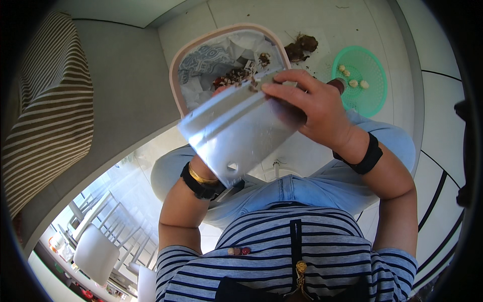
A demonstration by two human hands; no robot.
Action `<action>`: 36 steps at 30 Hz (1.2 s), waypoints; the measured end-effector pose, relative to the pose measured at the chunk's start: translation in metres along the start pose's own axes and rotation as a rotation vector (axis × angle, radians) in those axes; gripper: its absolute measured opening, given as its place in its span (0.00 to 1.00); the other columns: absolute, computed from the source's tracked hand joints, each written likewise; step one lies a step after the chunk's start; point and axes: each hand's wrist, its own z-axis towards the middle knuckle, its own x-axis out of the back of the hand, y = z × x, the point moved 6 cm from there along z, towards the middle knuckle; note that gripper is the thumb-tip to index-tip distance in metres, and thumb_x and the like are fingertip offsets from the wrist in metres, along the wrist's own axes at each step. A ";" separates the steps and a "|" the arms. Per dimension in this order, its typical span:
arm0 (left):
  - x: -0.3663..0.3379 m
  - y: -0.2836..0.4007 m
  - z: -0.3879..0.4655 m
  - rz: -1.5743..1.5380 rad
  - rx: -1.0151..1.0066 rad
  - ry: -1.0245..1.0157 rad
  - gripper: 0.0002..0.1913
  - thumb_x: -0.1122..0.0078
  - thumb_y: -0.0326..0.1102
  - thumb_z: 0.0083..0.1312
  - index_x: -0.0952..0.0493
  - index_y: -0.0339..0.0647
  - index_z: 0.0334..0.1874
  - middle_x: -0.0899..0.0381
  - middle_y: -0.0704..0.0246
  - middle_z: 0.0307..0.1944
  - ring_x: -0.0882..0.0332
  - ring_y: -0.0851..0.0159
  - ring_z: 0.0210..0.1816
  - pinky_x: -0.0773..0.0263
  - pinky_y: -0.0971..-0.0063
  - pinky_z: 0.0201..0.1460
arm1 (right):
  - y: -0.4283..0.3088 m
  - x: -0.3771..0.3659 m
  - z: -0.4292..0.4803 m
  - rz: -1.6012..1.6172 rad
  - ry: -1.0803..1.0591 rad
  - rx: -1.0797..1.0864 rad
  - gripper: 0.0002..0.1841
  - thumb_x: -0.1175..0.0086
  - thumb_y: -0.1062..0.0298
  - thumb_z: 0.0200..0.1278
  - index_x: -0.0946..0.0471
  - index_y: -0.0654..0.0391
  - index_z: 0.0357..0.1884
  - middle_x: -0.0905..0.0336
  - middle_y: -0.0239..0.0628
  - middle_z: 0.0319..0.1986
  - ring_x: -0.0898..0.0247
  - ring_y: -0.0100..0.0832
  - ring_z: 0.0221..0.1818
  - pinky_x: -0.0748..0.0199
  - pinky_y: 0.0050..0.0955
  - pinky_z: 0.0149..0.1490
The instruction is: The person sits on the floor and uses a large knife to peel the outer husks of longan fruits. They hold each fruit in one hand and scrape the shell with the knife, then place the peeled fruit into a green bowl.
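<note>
My right hand grips a broad steel cleaver, its dark handle end showing past the palm. Index and middle fingers lie over the blade near a few brown peel scraps. The blade hangs tilted over the near rim of a pink-rimmed waste bin. Most of my left hand is hidden behind the blade; only a bit of finger and the wrist show, so its hold cannot be seen. Inside the lined bin lie brown and white peelings.
Hairy brown root vegetables, perhaps taro, lie on the tiled floor beside the bin. A green plastic colander to the right holds several small pale peeled pieces. A grey cabinet side and striped cloth stand left.
</note>
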 end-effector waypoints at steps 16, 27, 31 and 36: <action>0.008 0.005 0.009 -0.049 0.006 -0.049 0.20 0.31 0.33 0.70 0.25 0.38 0.62 0.18 0.59 0.60 0.17 0.63 0.60 0.20 0.68 0.64 | -0.002 0.003 -0.002 0.000 -0.030 -0.009 0.29 0.30 0.76 0.46 0.16 0.43 0.56 0.17 0.33 0.50 0.15 0.36 0.43 0.15 0.31 0.44; 0.010 0.009 0.015 -0.152 0.000 -0.056 0.17 0.42 0.29 0.75 0.24 0.38 0.65 0.15 0.56 0.56 0.13 0.57 0.55 0.14 0.62 0.58 | -0.021 -0.005 -0.007 0.070 0.001 0.114 0.28 0.30 0.71 0.48 0.16 0.42 0.56 0.17 0.32 0.50 0.14 0.35 0.41 0.15 0.29 0.42; 0.006 0.004 0.017 -0.241 0.009 -0.048 0.16 0.35 0.26 0.72 0.23 0.39 0.60 0.13 0.60 0.51 0.11 0.62 0.49 0.13 0.70 0.54 | -0.022 -0.005 -0.008 0.078 0.023 0.116 0.27 0.30 0.71 0.49 0.16 0.42 0.56 0.17 0.33 0.49 0.14 0.34 0.41 0.15 0.29 0.42; 0.009 -0.001 0.018 -0.249 0.047 -0.066 0.17 0.33 0.30 0.72 0.24 0.40 0.61 0.14 0.60 0.54 0.13 0.61 0.52 0.14 0.69 0.56 | -0.018 -0.004 -0.008 0.052 -0.005 0.094 0.27 0.30 0.71 0.50 0.16 0.42 0.57 0.17 0.32 0.50 0.15 0.34 0.40 0.16 0.29 0.42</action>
